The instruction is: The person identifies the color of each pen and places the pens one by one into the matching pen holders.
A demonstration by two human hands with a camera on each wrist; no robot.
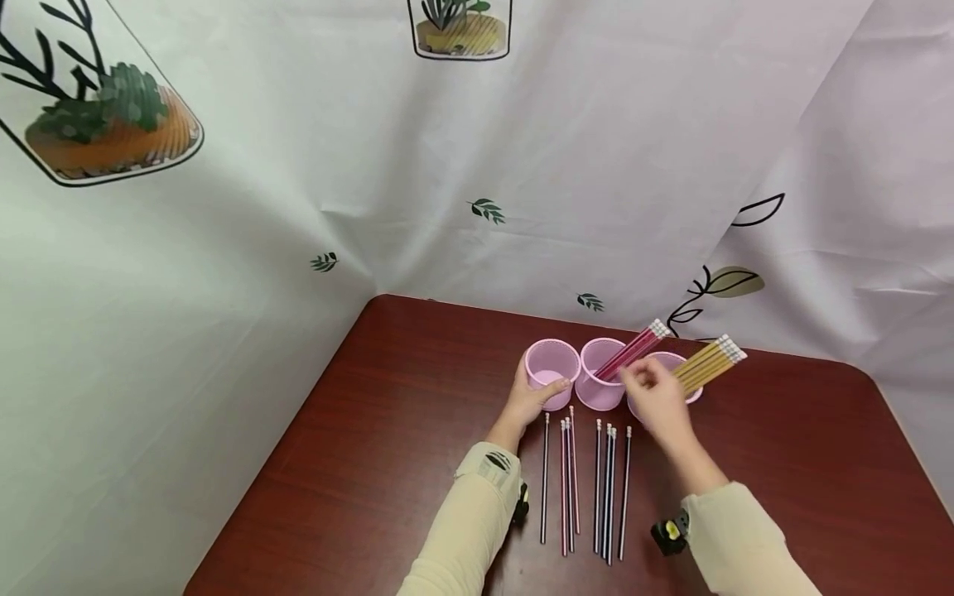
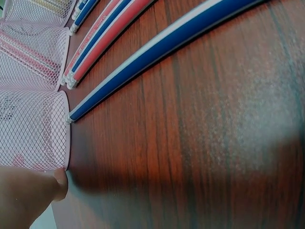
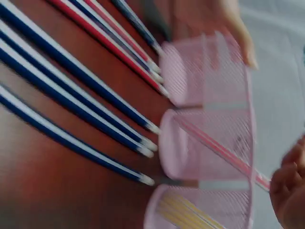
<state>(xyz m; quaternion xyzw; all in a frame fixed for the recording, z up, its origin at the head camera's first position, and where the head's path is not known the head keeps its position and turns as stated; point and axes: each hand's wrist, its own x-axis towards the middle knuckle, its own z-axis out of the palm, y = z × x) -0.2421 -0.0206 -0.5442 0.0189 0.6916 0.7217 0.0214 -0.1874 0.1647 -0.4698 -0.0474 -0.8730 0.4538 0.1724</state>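
Note:
My left hand grips the leftmost pink mesh pencil cup, thumb over its near side. Inside, that cup shows no pencils. Beside it the middle pink cup holds red pencils leaning right, white eraser ends up. My right hand is just in front of the right pink cup, its fingers loosely curled near the red pencils with nothing visible in them. Yellow pencils lean out of that right cup. In the right wrist view, the right hand is blurred beside a red pencil's end.
In front of the cups lie several blue pencils and a small group of red and blue pencils, erasers toward the cups. The brown table backs onto a white patterned cloth.

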